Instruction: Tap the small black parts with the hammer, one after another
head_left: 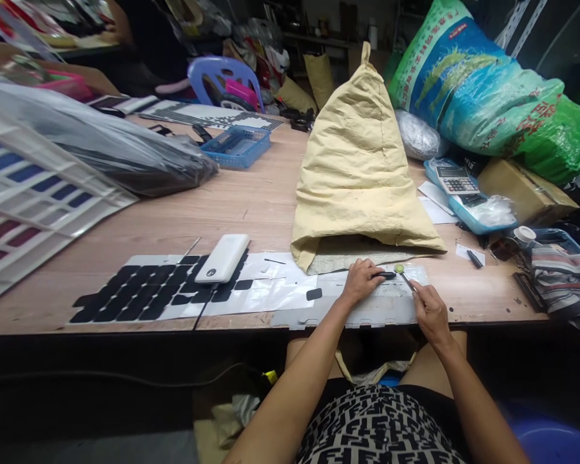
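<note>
Nearest the wearer, at the table (pixel 265 206) edge, both forearms reach in over a translucent sheet (pixel 336 314), which presumably shields the wood-grain top. The left hand (pixel 362 281) is closed on a slim black piece (pixel 387 275) whose end projects to the right; the hand lies low over the sheet, apparently to steady the piece. The right hand (pixel 431 312) grips a thin tool (pixel 406 281) with a rounded greenish tip, held at a slant much like a pen, probably for fine control; the tip is near the end of the black piece, though contact cannot be confirmed. To the left, rounded black patches (pixel 140 290) lie in rows on a white backing sheet (pixel 290 293), likely kept within reach; a white device (pixel 223 258) rests on them and may serve as a weight. Just beyond the hands stands a yellow cloth bag (pixel 362 167), its open mouth turned toward the wearer, an arrangement that would suit loading or unloading. Farther right, a calculator (pixel 457 182) sits in a blue tray (pixel 488 223); farther left is a blue basket (pixel 239 147). Beyond the table is a purple chair (pixel 222 67).
</note>
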`<state>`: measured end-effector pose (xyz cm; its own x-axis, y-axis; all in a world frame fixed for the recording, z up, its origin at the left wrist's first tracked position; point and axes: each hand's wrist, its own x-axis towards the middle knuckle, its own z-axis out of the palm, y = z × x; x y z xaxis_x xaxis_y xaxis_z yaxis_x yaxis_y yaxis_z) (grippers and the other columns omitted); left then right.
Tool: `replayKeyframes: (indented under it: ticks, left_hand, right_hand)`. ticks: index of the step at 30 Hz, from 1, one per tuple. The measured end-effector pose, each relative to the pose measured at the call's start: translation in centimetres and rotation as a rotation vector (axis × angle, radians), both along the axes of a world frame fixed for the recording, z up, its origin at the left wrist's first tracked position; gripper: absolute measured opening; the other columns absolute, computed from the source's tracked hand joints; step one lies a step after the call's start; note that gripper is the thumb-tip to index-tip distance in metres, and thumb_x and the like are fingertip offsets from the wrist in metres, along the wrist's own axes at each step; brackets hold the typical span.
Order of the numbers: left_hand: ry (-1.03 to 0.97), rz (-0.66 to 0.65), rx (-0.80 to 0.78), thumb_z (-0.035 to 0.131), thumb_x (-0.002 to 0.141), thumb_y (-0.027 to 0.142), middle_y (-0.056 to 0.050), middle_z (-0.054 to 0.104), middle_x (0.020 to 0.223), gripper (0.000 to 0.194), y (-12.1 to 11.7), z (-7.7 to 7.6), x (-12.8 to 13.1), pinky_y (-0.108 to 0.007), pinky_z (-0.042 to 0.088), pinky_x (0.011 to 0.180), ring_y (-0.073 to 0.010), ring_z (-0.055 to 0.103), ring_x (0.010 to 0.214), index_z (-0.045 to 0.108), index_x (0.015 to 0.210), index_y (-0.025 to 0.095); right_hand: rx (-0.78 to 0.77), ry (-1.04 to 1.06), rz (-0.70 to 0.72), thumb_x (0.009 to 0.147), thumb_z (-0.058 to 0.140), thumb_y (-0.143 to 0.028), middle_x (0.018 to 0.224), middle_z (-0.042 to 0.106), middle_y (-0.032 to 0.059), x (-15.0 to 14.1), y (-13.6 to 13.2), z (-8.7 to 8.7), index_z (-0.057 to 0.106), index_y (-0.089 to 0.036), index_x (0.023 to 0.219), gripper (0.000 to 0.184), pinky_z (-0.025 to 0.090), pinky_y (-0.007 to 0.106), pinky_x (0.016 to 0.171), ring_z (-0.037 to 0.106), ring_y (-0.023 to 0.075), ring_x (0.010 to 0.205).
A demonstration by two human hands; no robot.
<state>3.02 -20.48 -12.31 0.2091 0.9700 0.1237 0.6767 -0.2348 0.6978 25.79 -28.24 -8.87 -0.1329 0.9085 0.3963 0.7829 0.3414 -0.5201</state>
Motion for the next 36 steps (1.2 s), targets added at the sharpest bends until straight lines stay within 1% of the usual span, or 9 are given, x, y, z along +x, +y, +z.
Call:
replayKeyframes:
  ticks: [3, 10, 16, 19, 23, 26, 29, 32, 36]
  left_hand:
    - [-0.012, -0.002, -0.009, 0.072, 0.089, 0.034, -0.003, 0.067, 0.098, 0.021, 0.1, -0.1, 0.0, -0.042, 0.042, 0.094, -0.0243, 0.053, 0.102, 0.08, 0.108, 0.03]
    - [-0.044, -0.016, -0.023, 0.073, 0.086, 0.032, -0.003, 0.068, 0.098, 0.018, 0.0, 0.3, -0.2, -0.042, 0.041, 0.094, -0.0245, 0.054, 0.103, 0.08, 0.102, 0.029]
    - [-0.038, -0.091, -0.053, 0.074, 0.085, 0.033, -0.004, 0.068, 0.103, 0.014, -0.6, 1.1, -0.6, -0.045, 0.041, 0.099, -0.0254, 0.054, 0.105, 0.08, 0.096, 0.028]
    - [-0.077, -0.244, -0.083, 0.078, 0.082, 0.036, -0.004, 0.066, 0.116, 0.013, -3.0, 1.8, -1.3, -0.046, 0.04, 0.106, -0.027, 0.054, 0.114, 0.081, 0.091, 0.028]
    - [-0.067, -0.453, -0.092, 0.086, 0.075, 0.037, -0.002, 0.056, 0.144, 0.015, -8.2, 2.1, -2.2, -0.051, 0.032, 0.118, -0.0329, 0.044, 0.136, 0.083, 0.088, 0.031]
    - [0.064, -0.399, -0.043, 0.088, 0.071, 0.03, -0.002, 0.043, 0.159, 0.019, -11.8, 1.8, -2.4, -0.057, 0.026, 0.12, -0.039, 0.033, 0.145, 0.083, 0.089, 0.031]
    - [0.136, -0.364, 0.011, 0.09, 0.067, 0.027, -0.005, 0.031, 0.167, 0.029, -13.5, 1.5, -2.3, -0.061, 0.022, 0.121, -0.042, 0.028, 0.149, 0.082, 0.095, 0.028]
    - [0.048, -0.375, 0.016, 0.093, 0.062, 0.038, -0.005, 0.039, 0.163, 0.037, -13.0, 1.6, -2.2, -0.06, 0.026, 0.12, -0.0418, 0.032, 0.146, 0.081, 0.096, 0.029]
    - [-0.097, -0.194, 0.052, 0.076, 0.083, 0.033, -0.007, 0.07, 0.122, 0.021, -8.2, 2.2, -1.4, -0.048, 0.044, 0.107, -0.0289, 0.057, 0.119, 0.079, 0.102, 0.026]
  right_hand:
    - [0.083, -0.068, -0.123, 0.101, 0.046, -0.031, 0.101, 0.069, 0.007, 2.5, 0.9, -0.2, 0.069, -0.025, 0.128, 0.036, 0.05, 0.031, 0.086, 0.064, 0.0199, 0.094]
    - [0.172, -0.44, -0.382, 0.097, 0.05, -0.027, 0.089, 0.063, 0.0076, 10.2, 3.8, -2.1, 0.073, -0.02, 0.118, 0.031, 0.04, 0.033, 0.075, 0.052, 0.0223, 0.085]
    - [0.146, -0.549, -0.49, 0.096, 0.053, -0.026, 0.092, 0.059, 0.0076, 10.3, 4.1, -2.3, 0.071, -0.02, 0.12, 0.031, 0.031, 0.034, 0.07, 0.045, 0.0209, 0.082]
    - [0.109, -0.554, -0.497, 0.095, 0.054, -0.025, 0.094, 0.059, 0.0076, 9.9, 3.9, -2.1, 0.07, -0.02, 0.122, 0.031, 0.03, 0.033, 0.069, 0.044, 0.0203, 0.083]
    - [0.07, -0.571, -0.515, 0.096, 0.054, -0.026, 0.097, 0.059, 0.0076, 9.8, 3.8, -1.9, 0.069, -0.021, 0.123, 0.031, 0.028, 0.033, 0.07, 0.044, 0.0202, 0.084]
    - [0.045, -0.583, -0.522, 0.097, 0.053, -0.027, 0.098, 0.059, 0.0078, 9.7, 3.8, -1.7, 0.068, -0.021, 0.124, 0.032, 0.027, 0.033, 0.07, 0.044, 0.0202, 0.085]
    - [0.04, -0.587, -0.529, 0.097, 0.052, -0.027, 0.098, 0.059, 0.0079, 9.6, 3.8, -1.7, 0.068, -0.021, 0.124, 0.031, 0.027, 0.033, 0.07, 0.044, 0.0205, 0.085]
    - [0.054, -0.593, -0.528, 0.098, 0.052, -0.028, 0.098, 0.06, 0.008, 9.6, 3.8, -1.7, 0.068, -0.021, 0.124, 0.032, 0.027, 0.033, 0.07, 0.044, 0.0208, 0.085]
    - [0.079, -0.597, -0.532, 0.098, 0.052, -0.029, 0.099, 0.06, 0.0086, 9.7, 3.9, -2.0, 0.068, -0.021, 0.124, 0.031, 0.028, 0.033, 0.069, 0.044, 0.0216, 0.086]
